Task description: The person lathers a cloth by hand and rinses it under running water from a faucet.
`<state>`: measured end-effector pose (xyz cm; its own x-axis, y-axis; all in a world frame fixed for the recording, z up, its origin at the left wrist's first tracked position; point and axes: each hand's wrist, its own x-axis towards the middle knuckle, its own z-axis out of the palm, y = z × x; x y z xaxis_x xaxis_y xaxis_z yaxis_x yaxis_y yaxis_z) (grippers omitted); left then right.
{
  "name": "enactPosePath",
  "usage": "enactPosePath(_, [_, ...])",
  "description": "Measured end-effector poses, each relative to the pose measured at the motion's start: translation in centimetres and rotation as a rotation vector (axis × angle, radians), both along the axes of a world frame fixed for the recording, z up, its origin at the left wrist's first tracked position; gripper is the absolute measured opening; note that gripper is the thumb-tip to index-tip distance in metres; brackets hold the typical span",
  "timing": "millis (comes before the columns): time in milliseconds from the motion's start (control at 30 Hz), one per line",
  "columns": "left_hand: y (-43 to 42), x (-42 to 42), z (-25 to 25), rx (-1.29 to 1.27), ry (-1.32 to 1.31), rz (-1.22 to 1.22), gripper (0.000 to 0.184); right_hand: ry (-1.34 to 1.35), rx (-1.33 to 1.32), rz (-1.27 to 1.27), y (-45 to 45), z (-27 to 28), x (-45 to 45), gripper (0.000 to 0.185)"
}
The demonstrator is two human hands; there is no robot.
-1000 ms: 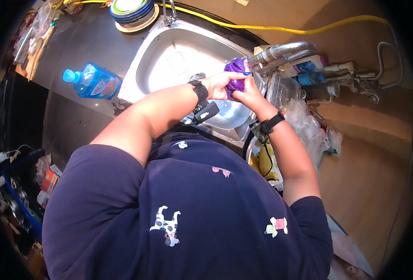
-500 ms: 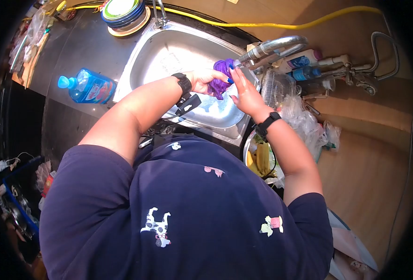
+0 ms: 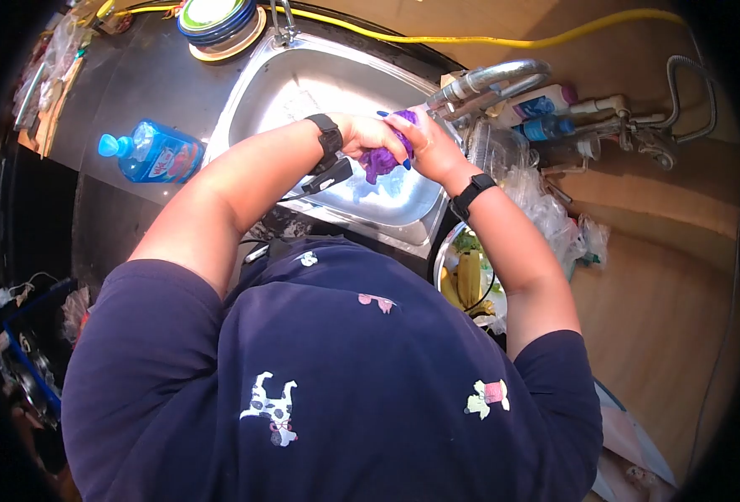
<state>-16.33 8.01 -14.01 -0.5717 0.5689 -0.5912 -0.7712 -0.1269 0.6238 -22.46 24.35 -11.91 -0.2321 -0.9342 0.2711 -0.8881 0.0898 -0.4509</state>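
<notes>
A crumpled purple cloth (image 3: 378, 164) is bunched between my two hands over the metal sink (image 3: 263, 99). My left hand (image 3: 368, 135) is closed around its near side, with fingers curled over the fabric. My right hand (image 3: 434, 151) grips the cloth's other end, close to the mouth of the faucet (image 3: 495, 77). Part of the cloth hangs below the fingers, and some of it is hidden inside the grip. Whitish wet streaks show on the right hand.
Left of the sink lies a blue dish soap bottle (image 3: 162, 152) on the dark counter (image 3: 110, 92). Stacked plates (image 3: 219, 38) stand at the back left. Plastic bags (image 3: 542, 209), bottles and a bowl of bananas (image 3: 469, 278) crowd the right side. A yellow hose (image 3: 470, 43) runs behind.
My right hand has gone from stretched fingers beside the cloth to closed around it. The left hand has tightened over the cloth, which is now squeezed between both.
</notes>
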Motion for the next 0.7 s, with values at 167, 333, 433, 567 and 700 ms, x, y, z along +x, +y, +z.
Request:
enactPosePath(167, [0.0,-0.6,0.3,-0.087,0.097,-0.069,0.014,0.092,0.167,-0.170,-0.2,0.6,0.4,0.045])
enactPosePath(333, [0.0,-1.6,0.6,-0.336,0.281,-0.220,0.013,0.180,0.406,-0.312,-1.2,1.8,0.7,0.035])
enactPosePath(433, [0.4,-2.4,0.6,-0.535,0.514,-0.241,0.007,0.199,0.421,-0.380,-1.1,1.2,0.4,0.038])
enactPosePath(567, [1.1,-2.8,0.2,-0.842,0.769,-0.289,0.019,0.149,0.511,-0.422,-1.2,1.1,0.3,0.035])
enactPosePath(700, [1.9,-2.2,-1.3,-1.070,1.056,-0.117,0.023,0.090,0.516,-0.483,-1.1,1.8,0.4,0.030])
